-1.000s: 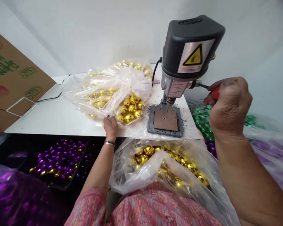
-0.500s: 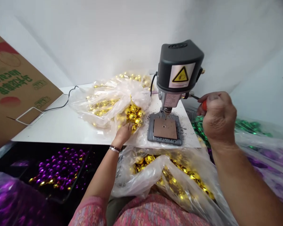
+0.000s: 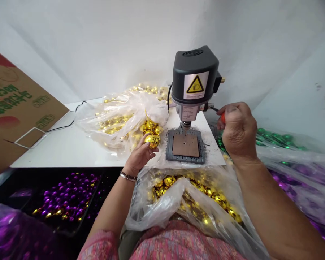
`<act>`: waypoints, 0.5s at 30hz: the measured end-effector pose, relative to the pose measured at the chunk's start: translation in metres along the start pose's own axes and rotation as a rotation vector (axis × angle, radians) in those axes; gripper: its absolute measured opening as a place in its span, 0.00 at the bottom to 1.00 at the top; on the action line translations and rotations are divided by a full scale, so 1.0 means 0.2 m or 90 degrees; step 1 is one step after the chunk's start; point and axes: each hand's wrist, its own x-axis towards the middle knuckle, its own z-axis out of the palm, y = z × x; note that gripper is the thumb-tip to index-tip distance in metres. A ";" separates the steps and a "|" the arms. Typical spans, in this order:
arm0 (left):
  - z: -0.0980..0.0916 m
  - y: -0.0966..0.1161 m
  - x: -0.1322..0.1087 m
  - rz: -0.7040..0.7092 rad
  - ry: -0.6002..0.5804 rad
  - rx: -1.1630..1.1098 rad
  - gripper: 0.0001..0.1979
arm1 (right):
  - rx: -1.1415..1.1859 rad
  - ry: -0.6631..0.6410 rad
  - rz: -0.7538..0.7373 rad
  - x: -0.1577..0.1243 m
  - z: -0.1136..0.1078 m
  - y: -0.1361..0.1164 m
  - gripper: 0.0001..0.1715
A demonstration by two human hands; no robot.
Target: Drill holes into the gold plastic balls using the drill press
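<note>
My left hand (image 3: 140,156) is closed around a shiny gold ball (image 3: 152,141), held at the mouth of a clear plastic bag (image 3: 135,104) of gold balls. To the right stands a small drill press (image 3: 195,79), dark grey with a yellow warning label. Below its chuck lies a brown square plate (image 3: 185,145) with a small hole, on the grey base (image 3: 169,153). My right hand (image 3: 239,131) is wrapped round the red knob (image 3: 223,117) of the press's lever. Most of that knob is hidden by the fingers.
Dark shavings lie around the base on the white table (image 3: 56,151). An open bag of gold balls (image 3: 170,209) rests at my lap. Purple balls (image 3: 65,195) fill a dark bin lower left. A cardboard box (image 3: 13,108) stands left; bagged green balls (image 3: 278,139) lie right.
My left hand has come out of the bag's mouth with a gold ball and turned palm up. The right hand stays on the lever knob. The view has shifted slightly.
</note>
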 end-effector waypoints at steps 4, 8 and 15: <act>0.10 0.00 0.06 -0.079 -0.079 -0.040 0.38 | -0.026 -0.009 -0.029 0.02 -0.01 -0.02 0.18; 0.19 -0.08 0.15 -0.132 -0.040 0.040 0.37 | -0.074 -0.010 -0.033 0.08 -0.01 -0.10 0.17; 0.34 -0.17 0.29 -0.033 -0.009 0.317 0.25 | -0.100 -0.022 0.080 0.30 0.01 -0.28 0.23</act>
